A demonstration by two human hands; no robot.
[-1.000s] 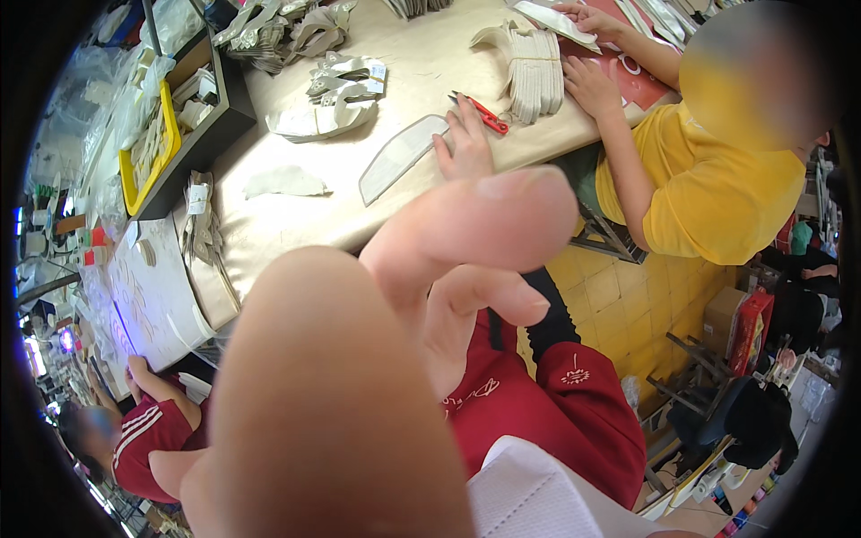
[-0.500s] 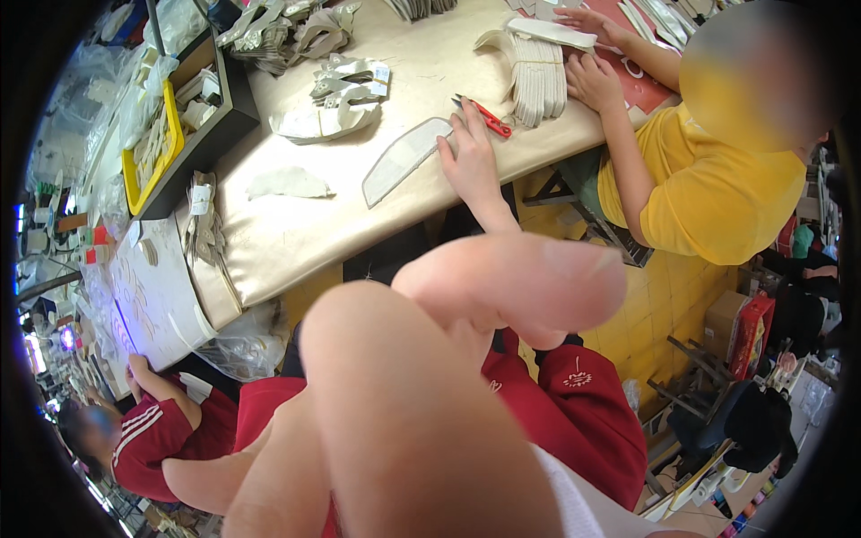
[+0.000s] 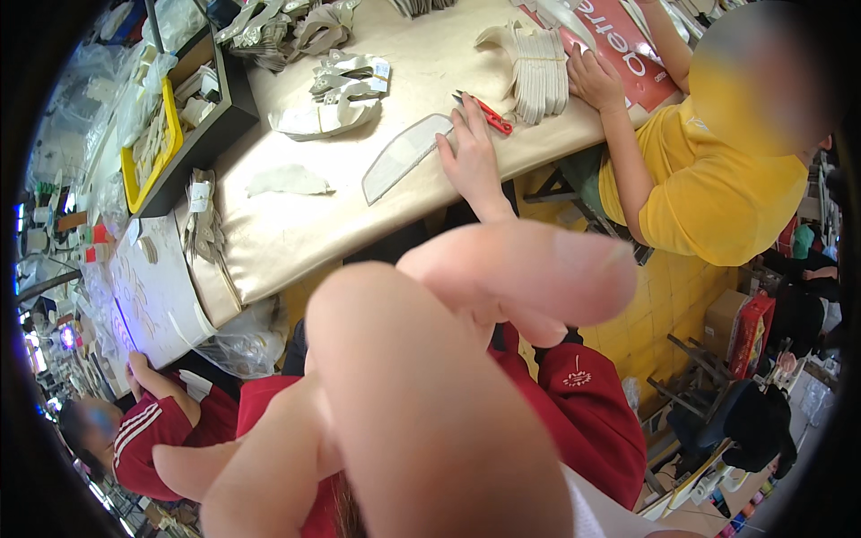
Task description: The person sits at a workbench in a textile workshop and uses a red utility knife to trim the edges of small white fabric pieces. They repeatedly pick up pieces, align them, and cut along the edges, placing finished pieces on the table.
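My right hand (image 3: 473,166) lies palm down near the table's front edge, fingers stretched out. Its thumb touches the end of a flat, curved pale grey piece (image 3: 399,166) with a darker border. Under or against its fingertips are red thread snips (image 3: 491,117) with dark blades. Very near the camera and blurred, my left hand (image 3: 404,359) fills the lower middle. Its fingers are bent but apart, and nothing shows in them. The wrist of my right arm disappears behind it. A plain whitish piece (image 3: 287,181) rests farther left on the table.
Tied bundles of pale pieces (image 3: 327,117) and a banded stack (image 3: 538,76) stand on the table (image 3: 296,238). A dark box with a yellow tray (image 3: 170,161) is at left. A co-worker in yellow (image 3: 717,188) sits at right; another in red (image 3: 148,430) at lower left.
The co-worker in yellow has moved one hand up and away with a pale piece from the stack, baring more of a red printed sheet. My left hand has shifted slightly; my right stays put.
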